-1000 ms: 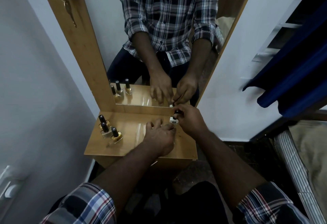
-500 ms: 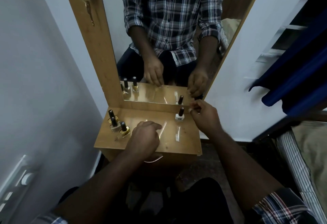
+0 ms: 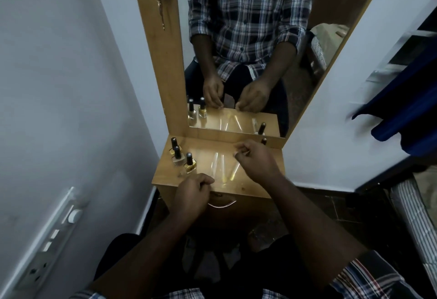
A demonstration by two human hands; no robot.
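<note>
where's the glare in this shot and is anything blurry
Head view: bright glare streaks on the glossy wooden shelf, repeated in the mirror; dim room light overall; the blue cloth at the right edge is motion-smeared; the wide lens bows the wall lines; the nail polish bottles look fairly sharp.

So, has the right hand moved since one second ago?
Yes. The right hand left the lone bottle at the back and went left, toward the middle of the shelf.
</note>
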